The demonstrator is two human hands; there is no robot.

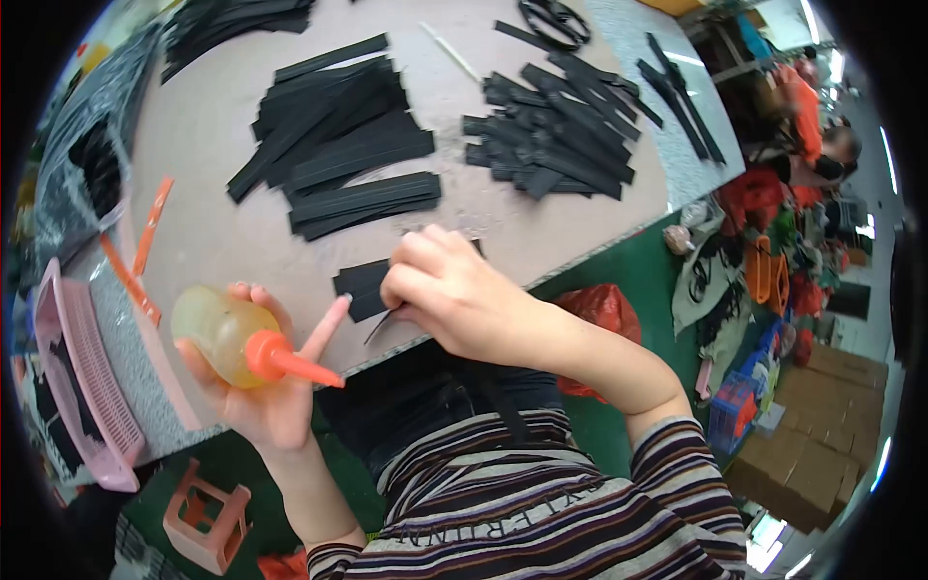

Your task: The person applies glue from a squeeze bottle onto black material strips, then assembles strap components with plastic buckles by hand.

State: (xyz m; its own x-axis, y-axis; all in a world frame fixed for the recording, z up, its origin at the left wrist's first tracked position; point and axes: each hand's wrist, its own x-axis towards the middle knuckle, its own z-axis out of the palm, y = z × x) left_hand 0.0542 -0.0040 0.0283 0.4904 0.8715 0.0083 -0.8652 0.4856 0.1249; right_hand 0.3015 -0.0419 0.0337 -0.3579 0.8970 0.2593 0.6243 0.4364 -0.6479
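Observation:
My left hand [275, 411] is wrapped round a squeeze bottle [217, 333] of yellowish liquid with a red-orange cap and long nozzle. The nozzle tilts down to the right, and my index finger reaches toward the black strips [360, 288] at the table's near edge. Over these strips my right hand [435, 290] is closed in a pinch on a black strip [377, 331], whose thin edge shows below the fingertips; the rest is hidden by the hand. Just beyond lies a neat stack of black strips [367, 203].
On the table [213, 232] lie a large pile of black strips [338, 126], another pile [556, 130] and orange strips [155, 227]. A pink basket [97, 387] stands at left, a pink stool [206, 517] below. Red bags [599, 314] and cardboard boxes [822, 416] are at right.

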